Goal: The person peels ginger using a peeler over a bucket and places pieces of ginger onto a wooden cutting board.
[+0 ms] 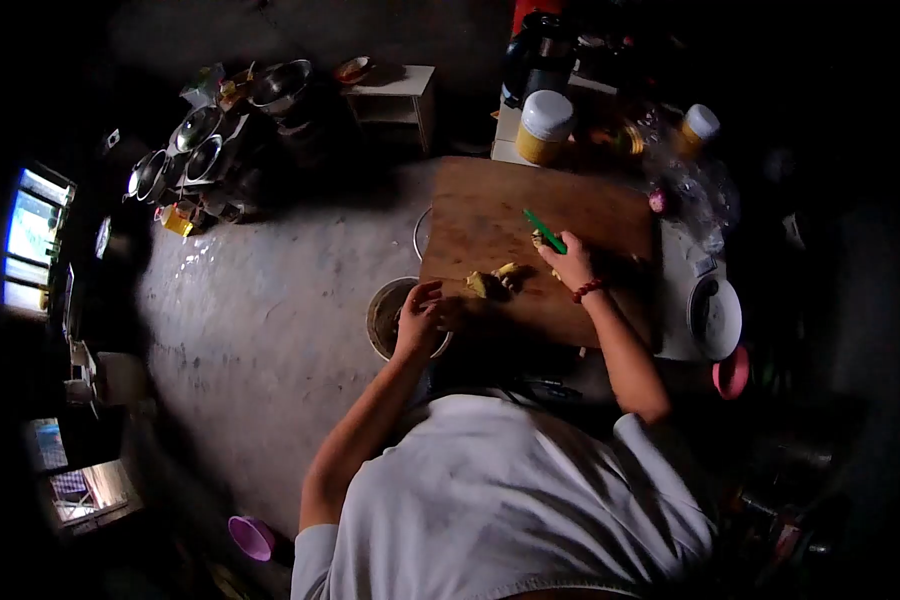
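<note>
My right hand [570,262], with a red bead bracelet [588,290] at the wrist, is closed around a slim green tool [544,230] above the wooden board [610,210]. The tool's working end is too small to make out. Pale yellow pieces that look like ginger [482,285] lie on the board between my hands. My left hand [422,316] hangs over a round bucket [382,305] left of the board. Its fingers are loosely bent and apart, with nothing visible in them. The bucket's contents are mostly hidden in shadow.
Behind the board stand a white-lidded yellow jar [544,128] and a dark flask [542,62]. A white bowl [720,318] and plastic bags [705,205] are at the right. Metal pots [198,130] crowd the far left. A purple basin [252,538] rests on the floor.
</note>
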A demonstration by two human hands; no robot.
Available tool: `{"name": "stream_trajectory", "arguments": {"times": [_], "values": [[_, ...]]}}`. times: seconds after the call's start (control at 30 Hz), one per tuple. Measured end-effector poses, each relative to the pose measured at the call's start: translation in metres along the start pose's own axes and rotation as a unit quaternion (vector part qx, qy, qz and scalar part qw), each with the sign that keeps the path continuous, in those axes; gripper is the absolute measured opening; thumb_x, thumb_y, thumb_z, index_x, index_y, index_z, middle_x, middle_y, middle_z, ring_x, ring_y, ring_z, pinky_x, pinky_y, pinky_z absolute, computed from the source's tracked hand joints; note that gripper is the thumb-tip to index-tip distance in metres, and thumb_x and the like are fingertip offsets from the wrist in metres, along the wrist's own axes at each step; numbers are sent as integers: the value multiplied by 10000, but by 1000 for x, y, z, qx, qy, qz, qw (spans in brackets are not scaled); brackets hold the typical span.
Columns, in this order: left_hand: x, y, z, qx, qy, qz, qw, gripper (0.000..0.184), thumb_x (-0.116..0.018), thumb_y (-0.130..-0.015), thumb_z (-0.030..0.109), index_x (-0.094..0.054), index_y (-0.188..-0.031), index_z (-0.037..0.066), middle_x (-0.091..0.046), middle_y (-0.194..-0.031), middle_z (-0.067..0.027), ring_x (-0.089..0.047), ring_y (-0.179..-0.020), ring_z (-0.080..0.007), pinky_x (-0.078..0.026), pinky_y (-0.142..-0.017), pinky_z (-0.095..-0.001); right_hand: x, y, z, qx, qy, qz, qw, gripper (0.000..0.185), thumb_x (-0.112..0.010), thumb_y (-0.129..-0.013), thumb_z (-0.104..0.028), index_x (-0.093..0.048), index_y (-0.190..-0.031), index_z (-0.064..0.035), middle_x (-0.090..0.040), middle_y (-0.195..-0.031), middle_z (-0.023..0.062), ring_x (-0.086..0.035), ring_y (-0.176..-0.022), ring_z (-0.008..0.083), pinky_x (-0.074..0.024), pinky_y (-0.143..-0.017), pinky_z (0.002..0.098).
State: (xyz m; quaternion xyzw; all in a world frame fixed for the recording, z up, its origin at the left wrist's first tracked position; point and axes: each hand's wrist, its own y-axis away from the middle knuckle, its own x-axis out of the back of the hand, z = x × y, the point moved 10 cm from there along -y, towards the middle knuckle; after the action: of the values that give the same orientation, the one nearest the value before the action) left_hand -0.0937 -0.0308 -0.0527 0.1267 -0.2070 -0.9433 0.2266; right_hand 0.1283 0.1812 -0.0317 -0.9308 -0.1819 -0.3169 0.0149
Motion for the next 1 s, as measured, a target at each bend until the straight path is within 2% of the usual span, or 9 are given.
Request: {"name": "stream_trajectory", "arguments": {"times": [0.1, 0.17, 0.3, 0.43, 0.57, 0.63, 0.7, 0.87, 1.0], "values": [[-11, 6, 11, -19, 68, -73, 995, 406, -543, -878, 126, -454, -1270, 72, -527, -1183, -87, -578, -940, -174, -479, -799, -283, -12, 10, -19, 68, -138, -51, 987, 297, -677, -794, -305, -542, -813, -41, -509, -649, 3, -521, -604, 146, -414, -536, 279], [-28, 17, 30, -21, 102, -90, 990, 403, -540, -893, 170, -452, -1276, 79, -528, -1189, -78, -574, -962, -173, -470, -824, -286, -41, 42, -42, -92, -263, -186, 942, 299, -669, -805, -343, -580, -833, -59, -536, -715, -18, -490, -630, 78, -401, -565, 252], [-42, 34, 31, 32, 302, -153, 940, 402, -515, -923, 247, -439, -1286, 94, -533, -1204, -60, -556, -1035, -178, -447, -887, -308, -79, 81, -129, 49, -319, -238, 916, 313, -682, -802, -282, -611, -993, -43, -605, -896, 26, -566, -811, 145, -455, -758, 295], [-19, 55, 43, 8, 320, -173, 932, 402, -494, -929, 255, -426, -1288, 90, -537, -1201, -55, -529, -1084, -189, -429, -927, -334, -81, 110, -192, 229, -65, -153, 959, 335, -669, -798, -239, -574, -1025, -12, -614, -937, 145, -593, -914, 285, -451, -805, 332], [15, 71, 38, 1, 357, -178, 917, 363, -475, -930, 248, -444, -1252, 83, -551, -1149, -45, -518, -1074, -172, -412, -935, -323, -106, 134, -230, 301, -79, -204, 928, 274, -629, -836, -220, -557, -1006, -17, -599, -966, 139, -592, -892, 280, -463, -758, 342], [29, 76, 36, 9, 380, -165, 910, 346, -478, -925, 242, -458, -1231, 82, -557, -1114, -39, -526, -1036, -163, -413, -923, -313, -122, 137, -234, 270, -95, -241, 927, 265, -618, -845, -216, -545, -1009, -22, -599, -969, 136, -592, -896, 277, -461, -759, 340], [41, 82, 36, 15, 416, -140, 898, 222, -497, -908, 218, -506, -1091, 93, -552, -948, -2, -527, -837, -118, -438, -729, -243, -140, 142, -236, 238, -110, -277, 924, 256, -608, -854, -212, -533, -1012, -26, -599, -972, 134, -591, -900, 275, -460, -761, 339], [61, 97, 43, 26, 452, -169, 875, 196, -518, -891, 211, -497, -1060, 114, -532, -899, 11, -507, -749, -109, -432, -678, -223, -162, 140, -243, 234, -72, -238, 940, 213, -565, -878, -213, -505, -967, -29, -608, -873, 175, -605, -815, 345, -466, -676, 377], [79, 101, 46, -12, 455, -128, 881, 201, -536, -893, 229, -483, -1057, 124, -533, -921, 13, -506, -767, -109, -429, -693, -226, -170, 150, -263, 243, -37, -237, 940, 140, -563, -886, -163, -495, -920, -46, -549, -664, 50, -553, -598, 158, -427, -538, 289]]}}
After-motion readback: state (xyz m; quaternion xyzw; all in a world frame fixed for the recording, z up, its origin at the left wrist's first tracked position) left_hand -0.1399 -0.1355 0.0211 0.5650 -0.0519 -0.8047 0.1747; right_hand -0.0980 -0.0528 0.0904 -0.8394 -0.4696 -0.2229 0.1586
